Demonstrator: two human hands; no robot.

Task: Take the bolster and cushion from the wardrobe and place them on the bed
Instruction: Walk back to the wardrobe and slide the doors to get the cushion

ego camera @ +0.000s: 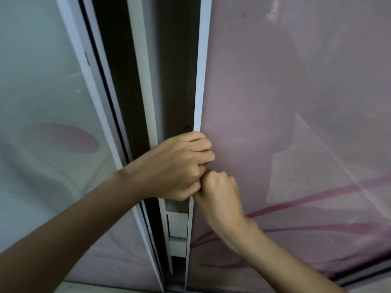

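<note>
The wardrobe fills the view, very close. Its right sliding door [296,102] is pinkish glass with a white frame edge [201,70]. A narrow dark gap [175,81] shows between this door and the left door [42,92]. My left hand [179,168] is curled around the white edge of the right door. Just below, touching it, my right hand [220,191] grips the same edge. No bolster or cushion is visible; the gap shows only dark interior and some white inner framing [176,229].
The left door is pale greenish glass with a pink petal print and a white frame [91,92]. A strip of floor track [173,289] shows at the bottom. Purple line patterns cross the lower right door.
</note>
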